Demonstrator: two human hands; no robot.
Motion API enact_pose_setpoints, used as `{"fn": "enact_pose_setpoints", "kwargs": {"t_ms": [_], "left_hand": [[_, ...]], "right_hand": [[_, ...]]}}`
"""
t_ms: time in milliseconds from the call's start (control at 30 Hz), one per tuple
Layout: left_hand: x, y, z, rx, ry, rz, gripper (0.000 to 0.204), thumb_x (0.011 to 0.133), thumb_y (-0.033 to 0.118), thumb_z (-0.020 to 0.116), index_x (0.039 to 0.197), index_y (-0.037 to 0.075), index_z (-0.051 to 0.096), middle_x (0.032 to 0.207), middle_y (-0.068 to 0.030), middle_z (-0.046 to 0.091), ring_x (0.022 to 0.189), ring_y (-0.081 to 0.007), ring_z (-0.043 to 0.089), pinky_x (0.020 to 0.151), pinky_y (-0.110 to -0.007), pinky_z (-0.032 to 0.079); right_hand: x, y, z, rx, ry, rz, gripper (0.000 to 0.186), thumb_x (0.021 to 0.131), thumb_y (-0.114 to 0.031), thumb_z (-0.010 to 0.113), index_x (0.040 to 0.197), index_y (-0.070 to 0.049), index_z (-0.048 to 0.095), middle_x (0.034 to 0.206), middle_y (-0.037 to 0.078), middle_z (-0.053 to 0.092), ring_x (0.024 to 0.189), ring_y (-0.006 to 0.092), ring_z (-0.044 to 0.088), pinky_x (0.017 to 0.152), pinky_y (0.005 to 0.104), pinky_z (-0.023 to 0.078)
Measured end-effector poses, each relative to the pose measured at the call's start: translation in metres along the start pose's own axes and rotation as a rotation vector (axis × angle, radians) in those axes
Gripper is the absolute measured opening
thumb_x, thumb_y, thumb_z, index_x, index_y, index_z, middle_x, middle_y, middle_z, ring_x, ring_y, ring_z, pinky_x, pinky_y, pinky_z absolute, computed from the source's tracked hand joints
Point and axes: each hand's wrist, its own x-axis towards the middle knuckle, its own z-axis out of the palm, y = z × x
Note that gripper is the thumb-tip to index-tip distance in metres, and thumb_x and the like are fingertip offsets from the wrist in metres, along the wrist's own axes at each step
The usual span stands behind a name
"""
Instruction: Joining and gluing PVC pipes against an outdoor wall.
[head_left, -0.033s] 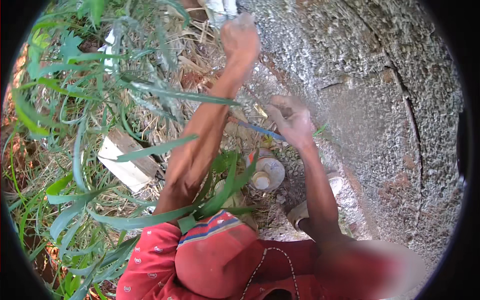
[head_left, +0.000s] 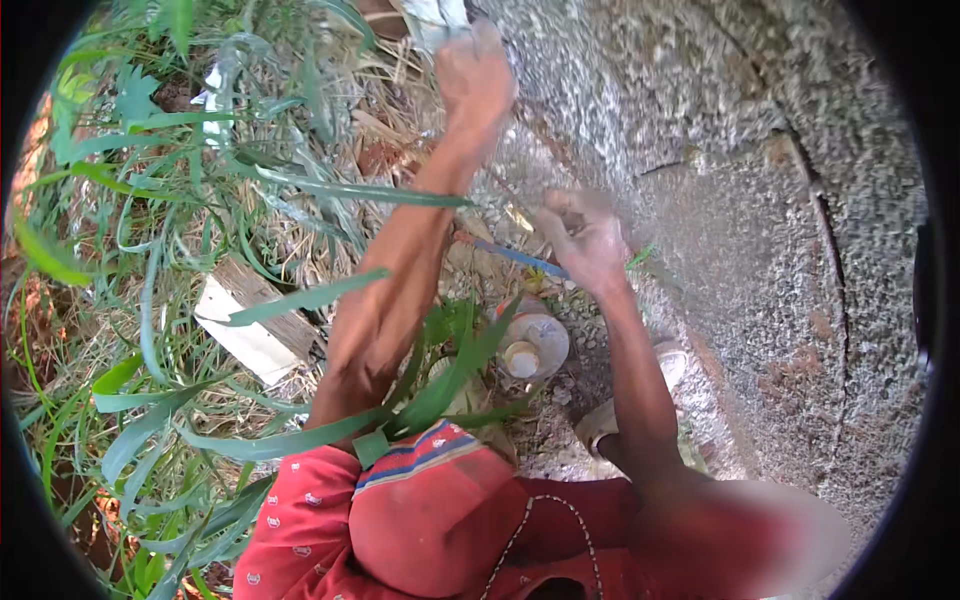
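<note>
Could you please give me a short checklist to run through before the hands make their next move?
1. Left hand's grip clear to see: not ok, its fingers are blurred.
2. Right hand securely holding the gold-coloured piece beside it: cannot tell.
3. View of the left forearm unobstructed: not ok, a long green leaf crosses in front.
4. Round-ended container clear of both hands: ok.
5. White-faced block clear of both hands: ok.

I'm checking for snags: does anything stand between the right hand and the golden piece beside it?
Nothing visible stands between the right hand and the golden piece; the blue strip runs below that piece in the picture.
</note>
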Motion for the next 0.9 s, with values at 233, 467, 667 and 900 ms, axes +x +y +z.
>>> {"fn": "enact_pose_setpoints", "kwargs": {"t_ms": [233, 467, 667, 900], "left_hand": [[-0.016, 0.033, -0.053, 0.354, 0.017, 0.683, 0.025, 0.088, 0.019, 0.041, 0.095, -0.001, 0.054, 0.075, -0.0185, 0.055, 0.068, -0.0366, 0.053, 0.063, -0.040, 0.043], [-0.005, -0.012, -0.061, 0.426, 0.021, 1.029, 0.016, 0.080, 0.018, 0.056, 0.088, 0.005, 0.057, 0.085, -0.0094, 0.056, 0.050, -0.0133, 0.052, 0.044, -0.027, 0.042], [0.011, 0.022, -0.078, -0.269, -0.221, -0.145, 0.030, 0.088, 0.029, 0.046, 0.082, 0.002, 0.055, 0.059, -0.0001, 0.051, 0.044, -0.0079, 0.045, 0.038, -0.021, 0.032], [0.057, 0.018, -0.073, -0.468, -0.191, -0.241, 0.026, 0.088, 0.025, 0.046, 0.072, 0.006, 0.053, 0.053, 0.0025, 0.043, 0.041, -0.0069, 0.040, 0.034, -0.021, 0.027]], "right_hand": [[-0.004, 0.037, -0.004, -0.240, -0.155, 0.185, 0.018, 0.082, -0.018, 0.055, 0.090, -0.003, 0.062, 0.096, 0.014, 0.062, 0.067, 0.0206, 0.062, 0.058, 0.0333, 0.051], [0.067, -0.043, 0.046, 0.983, 0.198, 0.408, 0.033, 0.089, -0.031, 0.045, 0.098, -0.002, 0.057, 0.083, 0.005, 0.059, 0.057, 0.0138, 0.055, 0.045, 0.0239, 0.045], [0.113, -0.105, 0.065, 1.082, 0.333, 0.339, 0.033, 0.088, -0.030, 0.044, 0.086, 0.002, 0.054, 0.066, 0.005, 0.055, 0.046, 0.0095, 0.049, 0.037, 0.0222, 0.037], [0.119, -0.120, 0.072, 0.813, 0.301, 0.296, 0.035, 0.089, -0.030, 0.043, 0.072, 0.000, 0.051, 0.050, 0.003, 0.048, 0.037, 0.0081, 0.041, 0.032, 0.0221, 0.032]]}}
